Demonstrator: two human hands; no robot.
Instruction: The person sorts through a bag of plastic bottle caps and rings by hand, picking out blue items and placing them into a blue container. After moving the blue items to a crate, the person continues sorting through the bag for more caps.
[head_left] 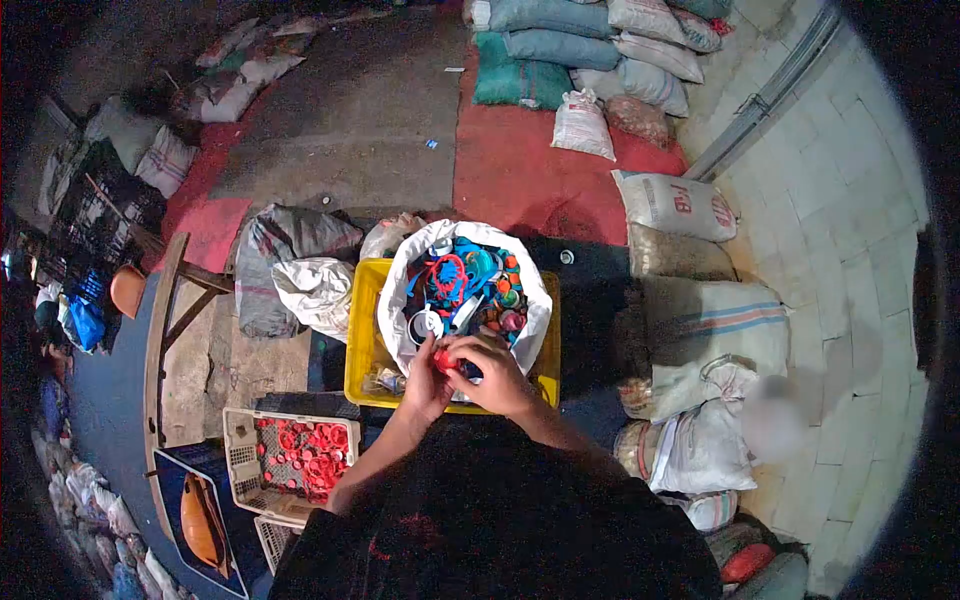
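Both of my hands meet over the near rim of an open white sack (402,290). A small red plastic piece, which looks like a bottle cap (444,361), is held between them. My left hand (428,384) has its fingers closed around the cap from the left. From the right, my right hand (492,376) pinches at the same cap, its fingers curled over it. The sack holds a mix of blue, orange, red and white plastic caps and rings (462,280). It stands in a yellow crate (366,320).
A beige crate (240,455) with red caps and rings stands at lower left. Beside it is a wooden frame (158,350). A grey sack (265,285) and white sack (312,290) lie left of the yellow crate. Filled sacks (720,320) line the right wall.
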